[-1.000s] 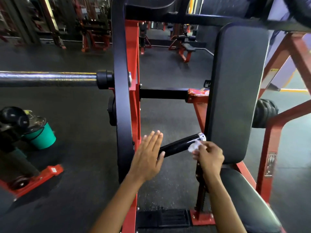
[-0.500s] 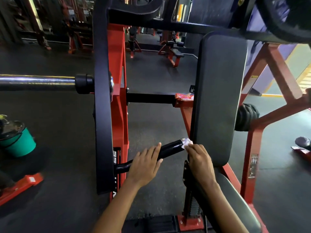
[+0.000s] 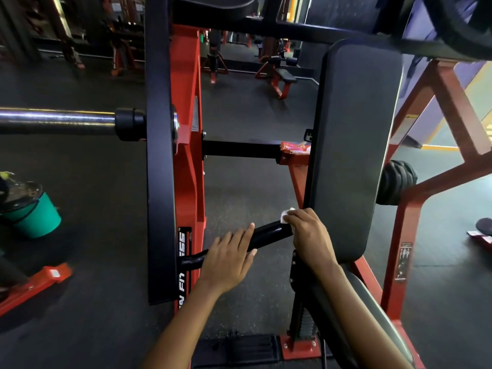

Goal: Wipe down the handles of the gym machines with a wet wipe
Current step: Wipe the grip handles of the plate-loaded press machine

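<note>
A glossy black handle [image 3: 269, 235] sticks out from the red and black machine frame toward the back pad. My right hand [image 3: 310, 235] grips a crumpled white wet wipe [image 3: 286, 214] and wraps it over the handle's far end, which is hidden under the hand. My left hand [image 3: 229, 259] lies flat on the middle of the same handle, fingers straight and spread. A second handle [image 3: 396, 182] with a ribbed black grip shows to the right of the pad.
A tall black back pad [image 3: 356, 145] stands right of the handle. A chrome weight bar [image 3: 58, 121] juts left. A green bucket [image 3: 32, 214] sits on the floor at left. A red wipes pack [image 3: 294, 147] lies on the crossbar. More machines stand behind.
My head moved, shifting the machine in view. My left hand came down flat onto the handle. My right hand stays at the handle's end, the wipe now covering its tip.
</note>
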The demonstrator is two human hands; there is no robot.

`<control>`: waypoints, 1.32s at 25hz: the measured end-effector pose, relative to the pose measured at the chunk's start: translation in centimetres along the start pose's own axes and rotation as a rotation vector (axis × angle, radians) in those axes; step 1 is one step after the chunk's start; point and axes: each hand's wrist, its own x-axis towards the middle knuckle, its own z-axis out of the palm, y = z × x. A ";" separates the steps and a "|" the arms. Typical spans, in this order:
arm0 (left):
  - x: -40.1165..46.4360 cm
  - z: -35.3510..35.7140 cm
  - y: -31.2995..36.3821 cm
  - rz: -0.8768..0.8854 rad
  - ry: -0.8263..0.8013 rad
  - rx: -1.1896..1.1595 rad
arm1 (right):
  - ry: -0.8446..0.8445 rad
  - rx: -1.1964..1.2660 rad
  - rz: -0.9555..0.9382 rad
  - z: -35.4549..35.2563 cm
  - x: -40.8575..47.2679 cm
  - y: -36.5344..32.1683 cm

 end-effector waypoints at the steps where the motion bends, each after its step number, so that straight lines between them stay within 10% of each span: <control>1: 0.0 0.0 0.0 -0.004 -0.002 0.000 | 0.019 0.005 0.000 -0.1 -0.3 0.2; 10: -0.1 0.2 0.1 -0.022 -0.001 -0.026 | 0.135 -0.082 -0.003 -0.5 -2.9 0.0; 19: 0.0 -0.4 0.3 -0.018 0.004 0.002 | -0.663 0.315 0.613 -1.2 4.8 2.8; 26: 0.0 0.1 0.3 -0.018 0.007 0.012 | -0.291 1.011 1.144 -1.3 0.1 1.8; 33: 0.1 -0.3 0.4 -0.021 -0.029 -0.020 | 0.031 0.468 0.783 -2.0 -0.4 -0.8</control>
